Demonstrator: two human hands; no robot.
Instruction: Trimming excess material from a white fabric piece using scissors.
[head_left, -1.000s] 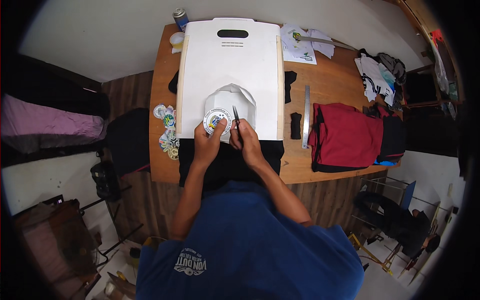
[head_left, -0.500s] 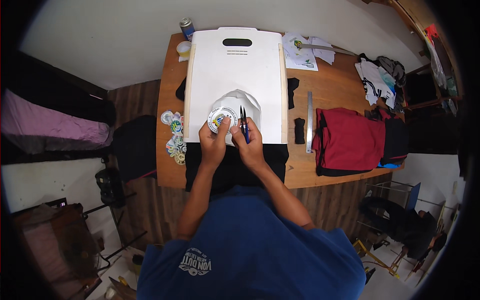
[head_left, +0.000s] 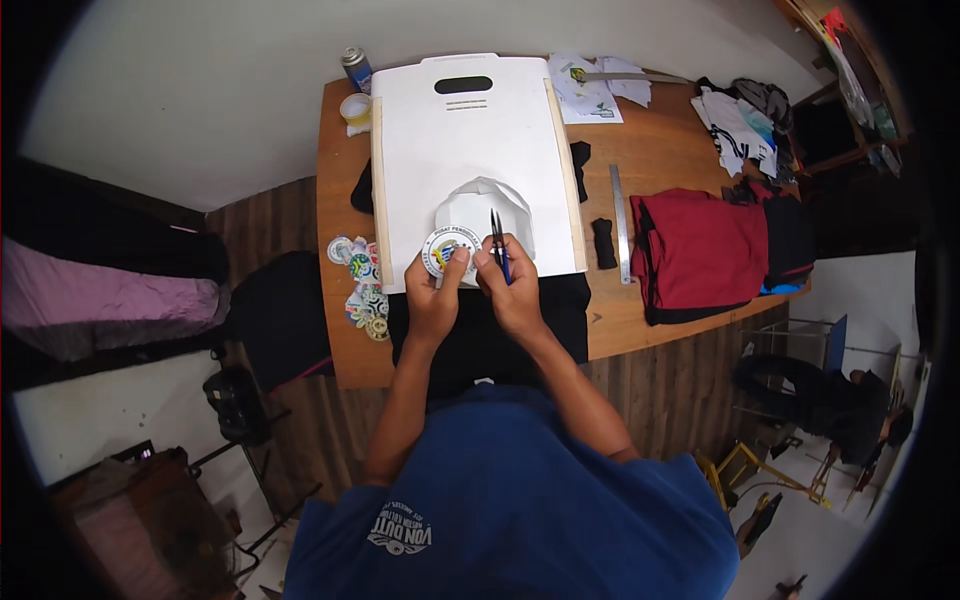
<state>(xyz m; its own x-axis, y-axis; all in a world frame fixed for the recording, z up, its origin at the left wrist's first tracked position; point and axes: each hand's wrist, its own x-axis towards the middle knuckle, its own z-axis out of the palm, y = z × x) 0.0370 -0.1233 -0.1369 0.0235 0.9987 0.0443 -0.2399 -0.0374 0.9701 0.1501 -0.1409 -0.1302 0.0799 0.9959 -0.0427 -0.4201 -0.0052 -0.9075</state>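
My left hand (head_left: 434,302) is closed on a round white printed emblem (head_left: 440,247), with the thumb pressed on its face. Opposite it, my right hand (head_left: 516,296) has a small pair of dark pointed snips (head_left: 496,228) with a blue handle, blades pointing away from me. The right thumb and finger also touch the emblem's right edge. Beneath both hands a crumpled white sheet (head_left: 484,205) lies on a white board (head_left: 420,150) with a handle slot. Black cloth (head_left: 480,335) hangs from under the board's near edge.
Several cut round emblems (head_left: 362,280) lie left of the board. A spray can (head_left: 356,68) and a tape roll (head_left: 356,108) stand at the back left. Rightward are a steel ruler (head_left: 621,225), a small black roll (head_left: 604,243), folded red cloth (head_left: 690,250) and printed sheets (head_left: 585,95).
The view has shifted and turned slightly. Both hands keep hold of the emblem and snips; the emblem is tilted a little differently, and the snips' blades sit closer together.
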